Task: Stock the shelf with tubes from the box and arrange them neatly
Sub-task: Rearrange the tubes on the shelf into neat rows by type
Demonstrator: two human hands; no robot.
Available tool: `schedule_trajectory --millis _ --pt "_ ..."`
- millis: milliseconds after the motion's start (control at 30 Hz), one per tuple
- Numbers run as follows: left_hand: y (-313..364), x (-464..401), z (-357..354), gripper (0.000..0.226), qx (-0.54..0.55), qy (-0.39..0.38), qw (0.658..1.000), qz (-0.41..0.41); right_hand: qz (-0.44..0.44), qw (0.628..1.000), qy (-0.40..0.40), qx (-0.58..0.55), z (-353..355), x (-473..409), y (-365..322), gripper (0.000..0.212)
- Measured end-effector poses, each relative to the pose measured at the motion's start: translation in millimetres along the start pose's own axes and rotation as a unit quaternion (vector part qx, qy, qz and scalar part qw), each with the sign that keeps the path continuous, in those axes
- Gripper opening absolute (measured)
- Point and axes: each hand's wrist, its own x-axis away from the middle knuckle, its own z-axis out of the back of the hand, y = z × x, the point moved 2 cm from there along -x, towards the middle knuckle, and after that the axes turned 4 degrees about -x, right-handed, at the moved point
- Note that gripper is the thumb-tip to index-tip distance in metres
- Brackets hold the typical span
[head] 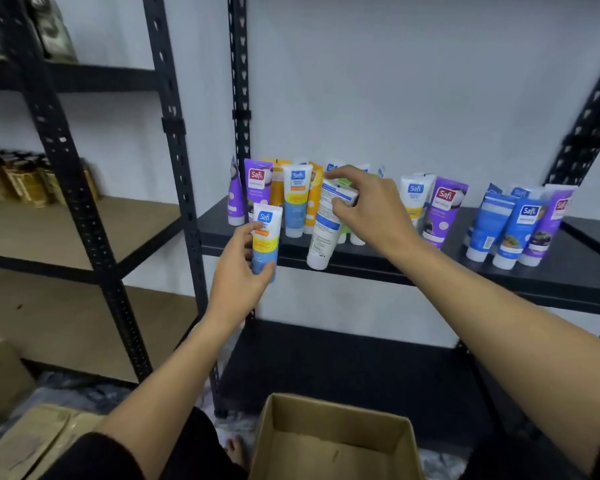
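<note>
Nearest, an open cardboard box (333, 441) sits below the shelf (568, 271). Above it, the left hand (238, 271) grips a blue-and-yellow tube (265, 242) upright, crimped end up, just before the shelf's front edge near its left corner. The right hand (364, 206) pinches a white tube (326, 226) by its upper end; its long axis tilts, cap down at the front edge. Behind, more tubes (295, 202) stand cap-down along the left half, others (520, 226) lean toward the right end.
</note>
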Motion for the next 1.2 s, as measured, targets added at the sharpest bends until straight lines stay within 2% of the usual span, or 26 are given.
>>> schedule_trajectory --millis 133,267,467,800,1033,1200 --pt "6 -29 18 0.061 -0.005 0.027 0.999 -0.023 0.019 1.000 0.002 0.013 -4 -35 -13 0.040" --pt "7 -47 23 0.061 -0.006 0.033 0.999 -0.034 -0.005 0.999 0.000 0.054 -16 -56 -5 0.040" --pt "1 -63 13 0.063 -0.010 0.035 0.999 -0.039 -0.045 0.992 -0.028 0.116 -38 -69 17 0.043" --pt "-6 -78 -11 0.065 0.027 0.070 0.997 -0.026 -0.039 0.979 -0.053 0.195 -52 -80 24 0.044" --pt "-22 -89 -36 0.062 0.034 0.095 0.995 -0.007 0.036 0.945 -0.053 0.320 -49 -79 22 0.040" --pt "-33 -95 -45 0.065 0.021 0.101 0.995 0.012 0.073 0.946 -0.069 0.308 -44 -85 23 0.048"
